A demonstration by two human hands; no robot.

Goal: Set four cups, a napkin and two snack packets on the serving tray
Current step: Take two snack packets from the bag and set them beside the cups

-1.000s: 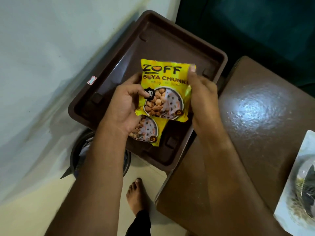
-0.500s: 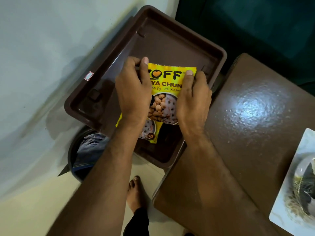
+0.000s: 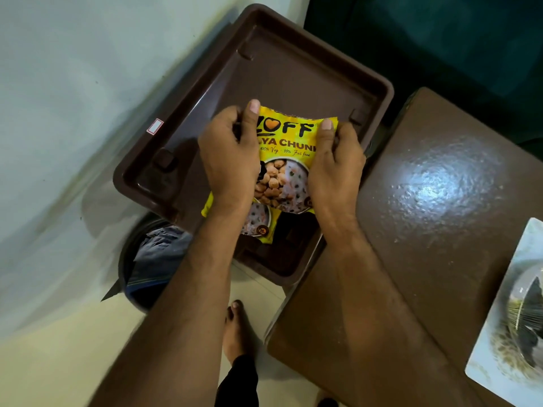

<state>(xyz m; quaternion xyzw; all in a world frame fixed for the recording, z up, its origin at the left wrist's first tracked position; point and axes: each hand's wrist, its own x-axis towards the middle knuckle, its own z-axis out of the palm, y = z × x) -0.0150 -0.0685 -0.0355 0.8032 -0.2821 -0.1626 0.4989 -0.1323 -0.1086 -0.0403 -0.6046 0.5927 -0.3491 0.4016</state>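
Two snack packets sit stacked in our grip, long axis toward twelve o'clock. Our left hand and right hand pinch the top corners; the serving tray lies directly beneath.

Both hands now grip the top corners of the upper snack packet, the left hand shifting up from its side, lowering it toward the tray.

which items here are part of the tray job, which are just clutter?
Job:
- brown serving tray
- top yellow snack packet, pinched at its upper corners by left hand and right hand
- second yellow packet, partly under the first

Lying about:
- brown table
- white plate at the table's right edge
- dark bin with cloth on the floor
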